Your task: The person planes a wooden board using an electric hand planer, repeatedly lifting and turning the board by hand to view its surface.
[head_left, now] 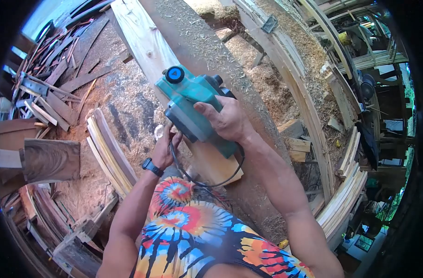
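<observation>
A teal electric hand planer (193,109) with a blue-capped round knob at its front rests on a long pale wooden board (146,39). My right hand (227,118) is wrapped round its rear handle, thumb on top. From the handle's back end a black power cord (207,186) loops down and across to my left hand (166,148). That hand is closed on the cord beside the planer's left side, its fingers partly hidden. A watch sits on my left wrist. Behind the planer the board's near end (214,162) shows smooth and yellowish.
The board lies on a wide workbench plank (193,39) strewn with shavings. Stacked wood strips (110,150) stand on the left, with a scrap pile (52,97) beyond. A long beam (290,69) and more strips (345,201) are on the right. Sawdust covers the ground.
</observation>
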